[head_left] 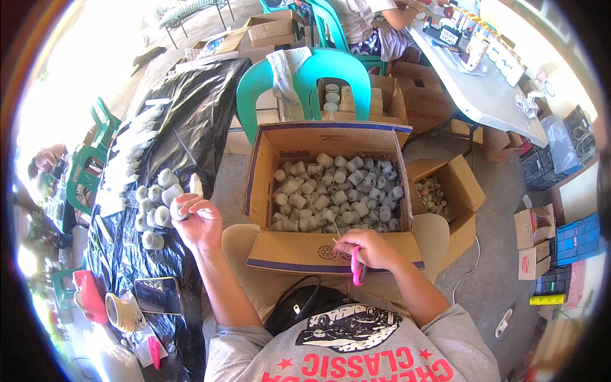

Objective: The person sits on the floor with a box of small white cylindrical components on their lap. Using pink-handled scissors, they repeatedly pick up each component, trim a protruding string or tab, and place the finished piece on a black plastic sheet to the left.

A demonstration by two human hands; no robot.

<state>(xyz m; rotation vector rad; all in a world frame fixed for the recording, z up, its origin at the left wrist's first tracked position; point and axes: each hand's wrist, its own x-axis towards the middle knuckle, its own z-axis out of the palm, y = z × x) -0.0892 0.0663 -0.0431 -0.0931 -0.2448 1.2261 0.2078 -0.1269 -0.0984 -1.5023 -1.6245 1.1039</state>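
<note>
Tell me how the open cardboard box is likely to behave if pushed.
The box probably feels heavy, holding many small grey pieces. Those rounded, loosely heaped pieces would likely shift or roll. Its thin front flap, folded outward, may bend.

Ahead of you stands a turquoise chair, a pale cloth draped over its back. On your left lies a dark phone (screen up); to your right, a white table bears bottles beyond a blue crate.
</note>
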